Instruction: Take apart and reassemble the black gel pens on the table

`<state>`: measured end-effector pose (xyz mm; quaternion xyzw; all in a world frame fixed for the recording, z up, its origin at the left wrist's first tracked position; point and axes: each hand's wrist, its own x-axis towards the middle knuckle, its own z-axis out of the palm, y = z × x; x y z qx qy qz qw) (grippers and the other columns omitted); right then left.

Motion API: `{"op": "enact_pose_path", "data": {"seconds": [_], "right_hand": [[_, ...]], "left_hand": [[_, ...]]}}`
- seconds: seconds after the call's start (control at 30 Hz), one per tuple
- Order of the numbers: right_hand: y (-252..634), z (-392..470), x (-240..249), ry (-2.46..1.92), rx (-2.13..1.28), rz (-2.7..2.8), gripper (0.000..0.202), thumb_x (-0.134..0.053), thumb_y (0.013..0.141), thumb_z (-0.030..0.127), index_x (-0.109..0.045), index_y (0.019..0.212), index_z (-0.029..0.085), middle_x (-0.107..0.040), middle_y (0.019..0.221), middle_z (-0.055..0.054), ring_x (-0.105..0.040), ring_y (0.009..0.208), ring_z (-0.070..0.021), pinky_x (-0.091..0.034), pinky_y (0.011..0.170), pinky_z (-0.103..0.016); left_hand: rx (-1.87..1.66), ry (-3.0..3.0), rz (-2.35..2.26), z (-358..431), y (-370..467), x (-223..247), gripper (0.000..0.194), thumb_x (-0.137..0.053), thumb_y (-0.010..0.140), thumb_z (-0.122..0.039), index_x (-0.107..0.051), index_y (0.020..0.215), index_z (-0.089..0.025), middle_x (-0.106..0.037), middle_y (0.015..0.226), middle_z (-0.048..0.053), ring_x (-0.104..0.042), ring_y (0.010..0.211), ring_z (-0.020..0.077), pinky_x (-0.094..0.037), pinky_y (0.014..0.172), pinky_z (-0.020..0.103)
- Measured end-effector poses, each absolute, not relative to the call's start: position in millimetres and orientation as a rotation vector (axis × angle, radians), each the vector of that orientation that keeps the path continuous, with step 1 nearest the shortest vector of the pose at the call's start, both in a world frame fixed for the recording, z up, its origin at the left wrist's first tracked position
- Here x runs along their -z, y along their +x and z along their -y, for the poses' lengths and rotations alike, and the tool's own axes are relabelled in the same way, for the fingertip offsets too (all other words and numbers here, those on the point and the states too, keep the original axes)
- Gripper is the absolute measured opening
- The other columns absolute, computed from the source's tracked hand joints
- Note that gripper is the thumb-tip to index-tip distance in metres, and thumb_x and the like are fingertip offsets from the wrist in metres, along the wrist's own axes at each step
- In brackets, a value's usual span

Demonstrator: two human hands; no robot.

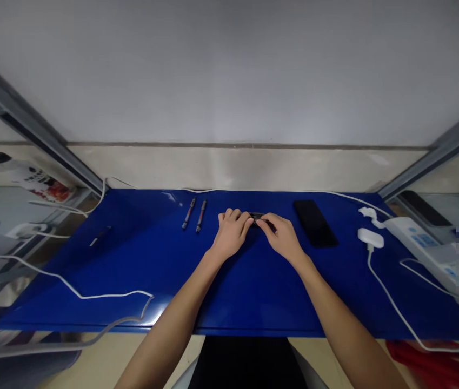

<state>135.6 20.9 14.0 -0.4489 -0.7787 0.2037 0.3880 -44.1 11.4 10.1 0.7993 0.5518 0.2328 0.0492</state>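
Small dark object (257, 218): held between my two hands near the middle of the worktop (253, 286), toward its far edge. Mostly hidden by my fingers; too small to tell what it is.

My left hand (231, 232): fingers curled, tips pinched onto the object's left end. My right hand (280, 235): fingers closed likewise on its right end. Both forearms come in from the near edge.

Worktop: smooth blue surface, glossy, with glare at the near left corner. Broad bare room between my arms and toward the near edge.

Two pens (194, 214): slim, side by side, just left of my left hand, near the far edge. Small dark stick (100, 236): farther left, hard to make out.

Phone (315, 222): flat black slab, screen dark, just right of my right hand.

White plug (371, 238): rounded, near the right edge, its cable (391, 302) trailing to the near right corner. Another white cable (91, 295) loops across the near left corner.

White device with blue buttons (424, 243): at the right edge, partly blurred and cut off.
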Motion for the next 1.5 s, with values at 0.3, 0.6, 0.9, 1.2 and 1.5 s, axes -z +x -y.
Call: {"op": "enact_pose_path", "data": {"seconds": [0.3, 0.6, 0.9, 1.2, 1.5], "right_hand": [[133.5, -18.0, -12.8, -1.212, -0.842, 1.657, 0.044, -0.054, 0.093, 0.049, -0.054, 0.06, 0.019, -0.046, 0.049, 0.003, -0.042, 0.045, -0.0111, -0.029, 0.047, -0.027], [134.9, -25.0, -10.2, -1.079, -1.024, 1.538, 0.025, -0.061, 0.089, 0.046, -0.063, 0.086, 0.022, -0.062, 0.073, -0.002, -0.056, 0.065, -0.0147, -0.042, 0.059, -0.027], [133.7, -29.9, -4.4, -0.993, -1.288, 1.444, 0.02, -0.066, 0.087, 0.037, -0.071, 0.098, 0.021, -0.065, 0.074, -0.003, -0.059, 0.067, -0.0153, -0.044, 0.061, -0.03], [142.4, -37.9, -15.1, -0.764, -1.354, 0.811, 0.02, -0.074, 0.08, 0.041, -0.073, 0.081, 0.021, -0.058, 0.07, -0.001, -0.052, 0.067, -0.0138, -0.043, 0.064, -0.03], [136.7, -26.0, -30.2, -0.514, -1.718, 0.67, 0.047, -0.048, 0.091, 0.063, -0.049, 0.068, 0.023, -0.028, 0.059, 0.005, -0.03, 0.051, -0.0124, -0.037, 0.055, -0.029]], "left_hand": [[-0.706, 2.576, -1.611, -9.0, -40.4, -9.9, 0.037, -0.025, 0.104, -0.037, -0.057, 0.112, -0.02, -0.056, 0.103, 0.008, -0.045, 0.093, 0.0219, -0.033, 0.079, 0.036], [-1.104, 2.063, -1.392, -15.0, -43.2, -6.5, 0.03, -0.045, 0.098, -0.042, -0.064, 0.096, -0.019, -0.06, 0.08, 0.003, -0.052, 0.077, 0.0161, -0.04, 0.073, 0.03], [-1.312, 1.292, -1.049, -25.1, -47.3, -6.1, 0.036, -0.065, 0.086, -0.046, -0.07, 0.103, -0.015, -0.069, 0.078, 0.004, -0.061, 0.067, 0.0122, -0.046, 0.064, 0.024], [-1.169, 1.209, -1.005, -21.0, -41.4, -5.2, 0.03, -0.076, 0.076, -0.04, -0.074, 0.091, -0.014, -0.074, 0.078, 0.006, -0.066, 0.074, 0.0153, -0.048, 0.075, 0.026], [-0.941, 1.417, -0.985, -11.0, -22.2, 2.8, 0.031, -0.066, 0.084, -0.043, -0.072, 0.095, -0.014, -0.075, 0.078, 0.006, -0.065, 0.071, 0.0157, -0.048, 0.072, 0.027]]}}
